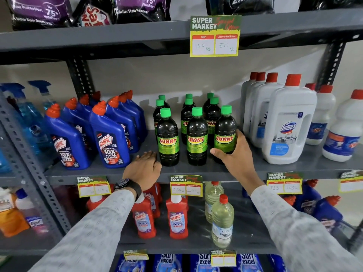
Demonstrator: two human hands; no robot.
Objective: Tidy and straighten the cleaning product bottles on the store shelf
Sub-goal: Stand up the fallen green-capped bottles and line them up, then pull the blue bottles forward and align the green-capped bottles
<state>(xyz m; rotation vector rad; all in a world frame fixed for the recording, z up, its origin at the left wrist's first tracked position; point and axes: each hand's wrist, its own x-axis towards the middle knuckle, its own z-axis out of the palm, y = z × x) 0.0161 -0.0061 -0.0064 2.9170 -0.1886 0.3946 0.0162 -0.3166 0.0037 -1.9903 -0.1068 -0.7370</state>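
Several dark Sunny bottles with green caps stand in three rows on the grey middle shelf. My right hand wraps around the lower part of the front right Sunny bottle, which stands upright. My left hand lies flat on the shelf with fingers together, its fingertips touching the base of the front left Sunny bottle. The front middle Sunny bottle stands between the two, untouched.
Blue Harpic bottles stand left of the Sunny rows, white Domex jugs to the right. Blue spray bottles are far left. Red Harpic bottles and pale clear bottles fill the shelf below. Price tags hang from shelf edges.
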